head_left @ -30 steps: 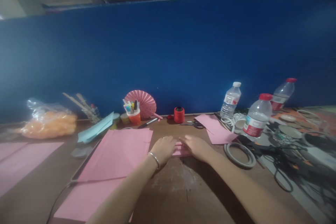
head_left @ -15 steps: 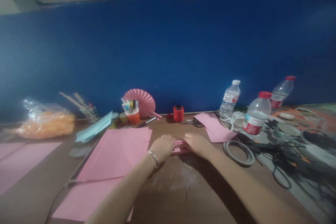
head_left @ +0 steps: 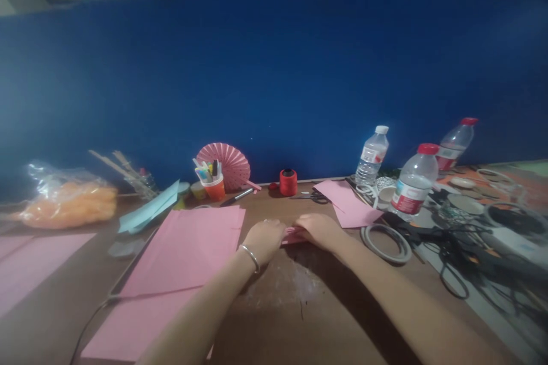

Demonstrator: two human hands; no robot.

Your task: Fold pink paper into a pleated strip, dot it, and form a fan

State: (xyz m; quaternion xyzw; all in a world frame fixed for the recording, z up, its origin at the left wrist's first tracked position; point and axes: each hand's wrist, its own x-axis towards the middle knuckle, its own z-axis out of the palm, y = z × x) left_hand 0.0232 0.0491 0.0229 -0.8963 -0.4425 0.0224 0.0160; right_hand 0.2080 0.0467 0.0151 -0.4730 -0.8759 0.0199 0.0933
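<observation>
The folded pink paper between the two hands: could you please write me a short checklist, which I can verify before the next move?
1. Left hand at the left end of the folded pink paper: ok.
2. Right hand at its right end: ok.
3. Fold edges aligned: cannot tell, the hands cover much of the paper.
4. Scissors away from both hands: ok, they lie beyond them.
5. Pink sheets to the left squared up: not ok, they overlap unevenly.

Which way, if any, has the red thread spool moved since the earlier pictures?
No; against the blue wall behind and the scissors beside it, the red thread spool keeps its place. The whole view shifted.
</observation>
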